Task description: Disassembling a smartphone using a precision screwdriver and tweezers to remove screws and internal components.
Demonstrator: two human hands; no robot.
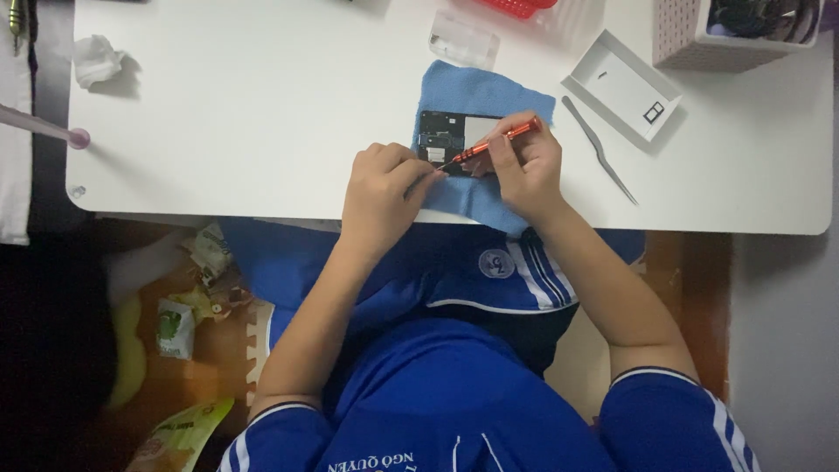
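An opened phone point(447, 137) is laid on a cloth point(489, 96) near the table's point(245, 114) front edge. Tweezers point(599, 150) and a tray point(622, 85) are set to its right, a crumpled tissue point(96, 59) far left.

Hands are covering the near end of the phone point(454, 138). Beyond it, the top edge is cropping the red tray point(517, 7) and the basket point(717, 39).

White shallow box point(622, 85) open on table, upper right, rectangular, small dark square mark near one corner. On floor at left: small green-and-white carton point(175, 329), crumpled pale wrapper point(210, 251) above it, yellow-green packet point(179, 434) at bottom edge.
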